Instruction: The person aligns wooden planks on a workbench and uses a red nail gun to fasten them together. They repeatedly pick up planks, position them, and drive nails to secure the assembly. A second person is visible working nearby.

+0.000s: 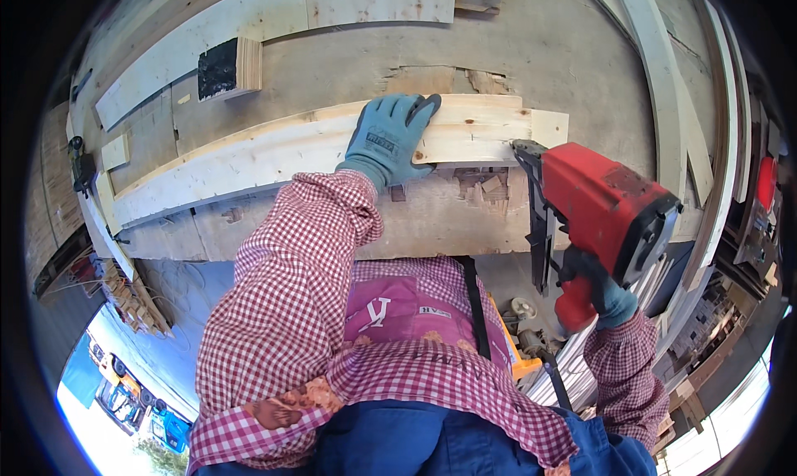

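Observation:
My left hand (pixel 388 139), in a blue-grey work glove, lies across a long pale wooden board (pixel 473 131) on the workbench. Its fingers bend over the board's far edge and grip it. The board seems to be layered with another strip, and a short lighter piece (pixel 550 127) shows at its right end. My right hand (pixel 594 281), gloved too, is closed around the handle of a red and black nail gun (pixel 598 202). The gun's nose meets or nearly meets the board's near edge at the right end; exact contact is hard to tell.
A wooden block with a black face (pixel 228 69) stands on the workbench (pixel 349 65) beyond the board. Flat planks (pixel 374 1) lie along the far side. Long timbers (pixel 660 85) run down the right. Splintered patches (pixel 490 189) mark the bench's near part.

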`<action>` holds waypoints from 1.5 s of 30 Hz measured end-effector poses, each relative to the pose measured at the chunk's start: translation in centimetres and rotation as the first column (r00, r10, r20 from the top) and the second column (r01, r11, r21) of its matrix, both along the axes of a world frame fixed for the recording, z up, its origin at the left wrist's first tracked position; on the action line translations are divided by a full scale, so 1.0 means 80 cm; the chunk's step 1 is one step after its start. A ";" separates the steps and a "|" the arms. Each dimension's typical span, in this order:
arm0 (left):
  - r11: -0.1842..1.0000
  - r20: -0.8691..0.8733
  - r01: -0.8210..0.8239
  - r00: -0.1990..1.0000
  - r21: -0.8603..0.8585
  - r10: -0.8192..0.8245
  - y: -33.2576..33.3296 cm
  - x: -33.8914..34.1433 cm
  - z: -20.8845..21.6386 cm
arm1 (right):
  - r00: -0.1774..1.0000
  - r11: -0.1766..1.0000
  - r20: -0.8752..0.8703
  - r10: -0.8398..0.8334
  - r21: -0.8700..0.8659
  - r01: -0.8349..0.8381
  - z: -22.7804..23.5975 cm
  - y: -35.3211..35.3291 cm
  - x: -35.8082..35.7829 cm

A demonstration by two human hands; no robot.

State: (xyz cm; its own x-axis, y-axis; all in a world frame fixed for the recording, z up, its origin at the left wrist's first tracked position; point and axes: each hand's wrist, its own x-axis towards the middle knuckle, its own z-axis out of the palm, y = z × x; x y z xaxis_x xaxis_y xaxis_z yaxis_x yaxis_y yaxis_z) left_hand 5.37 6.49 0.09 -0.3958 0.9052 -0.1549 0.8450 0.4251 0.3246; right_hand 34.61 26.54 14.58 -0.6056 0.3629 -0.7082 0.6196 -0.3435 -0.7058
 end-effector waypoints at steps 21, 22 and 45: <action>0.914 -0.263 -0.384 0.876 0.130 0.405 -0.113 -0.053 -0.023 | 0.958 0.959 -0.063 0.278 0.081 -0.273 -0.031 -0.045 -0.064; 0.912 -0.247 -0.392 0.878 0.123 0.411 -0.114 -0.052 -0.022 | 0.955 0.957 -0.081 0.285 0.085 -0.278 -0.034 -0.042 -0.052; 0.940 -0.221 -0.329 0.913 0.093 0.342 -0.110 -0.057 -0.020 | 0.998 0.999 0.056 0.036 0.006 -0.036 -0.014 -0.022 0.005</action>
State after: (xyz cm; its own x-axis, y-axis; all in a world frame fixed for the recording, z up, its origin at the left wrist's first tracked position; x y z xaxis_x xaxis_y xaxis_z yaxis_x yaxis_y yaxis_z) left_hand 0.77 -2.31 -1.50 -0.6967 0.7171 0.0215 0.7096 0.6844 0.1678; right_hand 34.99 24.75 13.42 -0.5782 0.3466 -0.7386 0.6698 -0.3153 -0.6723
